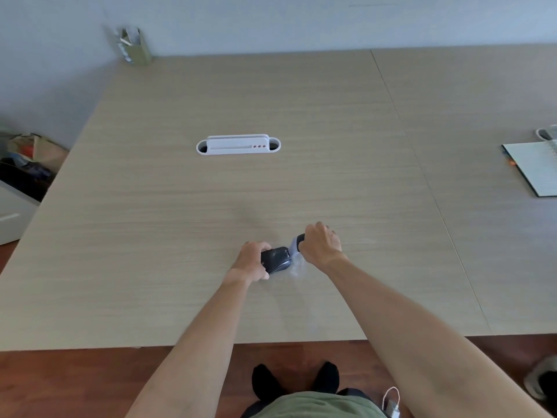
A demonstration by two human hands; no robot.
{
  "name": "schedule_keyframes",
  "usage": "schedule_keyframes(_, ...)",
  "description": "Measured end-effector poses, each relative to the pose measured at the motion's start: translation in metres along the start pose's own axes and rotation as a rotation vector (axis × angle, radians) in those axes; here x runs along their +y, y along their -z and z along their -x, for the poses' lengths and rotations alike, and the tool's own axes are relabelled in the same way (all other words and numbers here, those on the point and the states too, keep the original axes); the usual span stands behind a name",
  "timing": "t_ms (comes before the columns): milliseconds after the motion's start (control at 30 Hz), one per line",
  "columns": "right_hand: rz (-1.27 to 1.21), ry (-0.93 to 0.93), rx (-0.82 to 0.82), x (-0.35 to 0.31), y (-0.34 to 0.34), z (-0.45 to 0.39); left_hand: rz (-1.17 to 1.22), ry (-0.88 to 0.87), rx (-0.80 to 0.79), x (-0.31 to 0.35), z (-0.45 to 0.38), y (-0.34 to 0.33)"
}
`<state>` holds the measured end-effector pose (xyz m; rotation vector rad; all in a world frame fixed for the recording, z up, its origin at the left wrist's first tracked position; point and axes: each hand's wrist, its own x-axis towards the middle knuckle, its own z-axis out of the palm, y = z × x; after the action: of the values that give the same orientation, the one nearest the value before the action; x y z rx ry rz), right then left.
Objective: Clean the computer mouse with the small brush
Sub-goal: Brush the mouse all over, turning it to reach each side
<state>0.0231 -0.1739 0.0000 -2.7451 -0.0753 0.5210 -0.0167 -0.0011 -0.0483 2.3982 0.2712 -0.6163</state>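
Observation:
A black computer mouse (278, 258) rests on the light wooden table (211, 206) near its front edge. My left hand (251, 260) grips the mouse from its left side. My right hand (321, 244) is closed around the small brush (297, 244), whose dark handle end sticks out of the fist. Its pale bristles point down at the mouse's right end and look motion-blurred. A bit of clear plastic wrap (298, 268) lies on the table under and right of the mouse.
A white cable port (238, 144) sits in the table's middle. An open notebook (535, 167) lies at the right edge, a green holder (135, 46) at the far left corner. A cluttered cabinet (21, 176) stands left of the table.

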Motion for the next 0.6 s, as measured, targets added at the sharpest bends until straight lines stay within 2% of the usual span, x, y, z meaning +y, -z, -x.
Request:
schedule_keyframes(133, -0.243, 0.042, -0.141, -0.002, 0.001, -0.014, -0.012, -0.004, 0.009, 0.001, -0.001, 0.000)
schedule_keyframes(233, -0.196, 0.097, -0.254, 0.001, -0.004, -0.014, -0.022, 0.001, 0.006, 0.002, -0.002, 0.001)
schedule_keyframes(400, 0.066, 0.007, -0.097, 0.016, 0.004, -0.008, -0.008, -0.014, -0.003, 0.000, -0.003, 0.000)
schedule_keyframes(533, -0.168, 0.052, -0.112, 0.018, 0.005, -0.018, -0.008, -0.023, 0.002, 0.001, -0.003, 0.000)
schedule_keyframes(600, -0.237, 0.123, -0.196, 0.012, 0.001, -0.021, -0.015, -0.030, 0.012, 0.000, -0.003, -0.001)
